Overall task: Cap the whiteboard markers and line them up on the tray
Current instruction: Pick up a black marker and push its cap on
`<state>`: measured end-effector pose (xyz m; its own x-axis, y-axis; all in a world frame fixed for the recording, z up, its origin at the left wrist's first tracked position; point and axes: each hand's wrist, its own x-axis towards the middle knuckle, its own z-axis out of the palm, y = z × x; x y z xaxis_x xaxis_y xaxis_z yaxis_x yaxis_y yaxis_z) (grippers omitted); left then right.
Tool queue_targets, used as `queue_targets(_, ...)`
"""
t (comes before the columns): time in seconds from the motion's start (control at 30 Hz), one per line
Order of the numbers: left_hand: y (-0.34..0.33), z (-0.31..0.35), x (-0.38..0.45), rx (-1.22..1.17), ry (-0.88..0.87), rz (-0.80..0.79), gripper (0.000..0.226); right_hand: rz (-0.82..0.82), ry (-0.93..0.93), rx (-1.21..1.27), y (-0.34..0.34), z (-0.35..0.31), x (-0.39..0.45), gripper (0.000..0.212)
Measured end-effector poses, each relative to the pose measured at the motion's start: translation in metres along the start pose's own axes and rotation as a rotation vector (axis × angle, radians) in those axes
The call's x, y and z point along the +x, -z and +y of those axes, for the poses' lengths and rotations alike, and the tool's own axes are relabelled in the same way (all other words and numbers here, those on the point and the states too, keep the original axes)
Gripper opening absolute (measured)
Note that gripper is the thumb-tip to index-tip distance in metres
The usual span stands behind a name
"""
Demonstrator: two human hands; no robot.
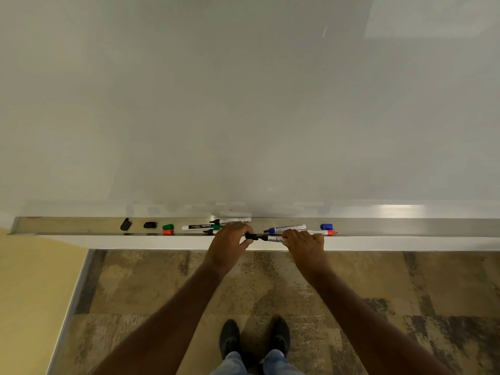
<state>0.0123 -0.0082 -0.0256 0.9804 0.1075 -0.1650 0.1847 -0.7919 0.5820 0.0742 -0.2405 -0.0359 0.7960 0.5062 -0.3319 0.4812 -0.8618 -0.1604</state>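
My right hand (304, 243) grips a white-barrelled black marker (272, 238), tip pointing left. My left hand (230, 243) pinches a black cap (251, 236) just off that tip; a small gap shows between cap and tip. Both hands hover at the front lip of the metal tray (405, 227). On the tray lie uncapped markers: a black one (232, 220), another black one (198, 226) across a green one (217, 227), a blue one (286, 228), a red one (324, 233). Loose caps lie apart: two black (125, 224) (150, 225), green (168, 227), red (168, 232), blue (326, 226).
The whiteboard (243, 104) rises behind the tray. A yellow wall (32, 293) is at the left. Patterned carpet (405, 288) and my shoes (254, 338) are below. Tray stretches bare to the right of the blue cap.
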Motion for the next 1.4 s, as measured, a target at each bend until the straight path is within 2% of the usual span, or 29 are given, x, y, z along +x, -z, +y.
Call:
queue_targets(0.23,0.004,0.002,-0.002,-0.189,0.007,-0.026,0.019,0.014,-0.005,0.058,0.005,-0.014,0.001,0.037)
queue_targets(0.4,0.006,0.004,-0.006,-0.616,0.280,0.006,0.023,-0.002,0.001,0.236,0.009,-0.020,-0.001,0.030)
queue_targets(0.53,-0.001,0.014,-0.013,-0.911,0.429,0.131,0.026,-0.045,-0.049,0.402,0.016,-0.033,-0.007,0.029)
queue_targets(0.6,-0.009,0.022,-0.018,-0.970,0.459,0.188,0.035,-0.069,-0.053,0.449,0.017,-0.040,-0.010,0.030)
queue_targets(0.73,-0.029,0.038,-0.031,-1.075,0.494,0.251,0.073,-0.078,-0.034,0.554,0.015,-0.054,-0.015,0.031)
queue_targets(0.8,-0.036,0.043,-0.035,-1.141,0.519,0.292,0.081,-0.075,-0.041,0.615,0.012,-0.059,-0.016,0.028)
queue_targets(0.97,-0.039,0.046,-0.039,-1.214,0.573,0.375,0.076,-0.100,-0.058,0.631,0.002,-0.063,-0.012,0.030)
queue_targets(1.4,-0.031,0.040,-0.022,-1.288,0.600,0.384,0.059,-0.031,-0.030,0.658,-0.002,-0.064,-0.007,0.024)
